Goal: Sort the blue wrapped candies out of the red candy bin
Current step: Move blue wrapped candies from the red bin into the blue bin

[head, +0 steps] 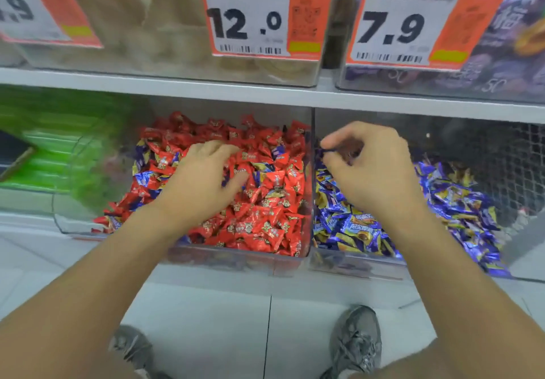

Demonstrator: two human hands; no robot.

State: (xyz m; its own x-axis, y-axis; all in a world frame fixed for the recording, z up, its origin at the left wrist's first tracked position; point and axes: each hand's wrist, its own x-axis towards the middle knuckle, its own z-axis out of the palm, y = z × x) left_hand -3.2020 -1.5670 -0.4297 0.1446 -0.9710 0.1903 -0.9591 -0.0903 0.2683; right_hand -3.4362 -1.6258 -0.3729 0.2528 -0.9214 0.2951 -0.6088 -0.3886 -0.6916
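- The red candy bin (306, 172), a clear plastic container on the lower shelf, is seen filled with red wrapped candies (265, 219); several blue wrapped candies (144, 178) are mixed in, mostly along its left side and near the middle.
- The left hand (203, 178) is laid palm-down on the pile in the red candy bin, its fingers spread and only slightly bent over the wrappers; no candy is seen to be grasped by it.
- The right hand (368, 169) is held above the neighbouring blue candy bin (354, 263), just right of the divider wall; a blue candy (327, 150) is pinched between its thumb and curled fingers.
- The blue candy bin is seen heaped with blue and gold wrappers (457, 201).
- A bin of green packets (56, 148), blurred, is placed to the left of the red candy bin.
- Orange price tags reading 12.0 (250, 16) and 7.9 (407, 22) are fixed to the clear bins on the upper shelf.
- Two grey shoes (356, 343) are visible on the pale tiled floor (206, 319) below.
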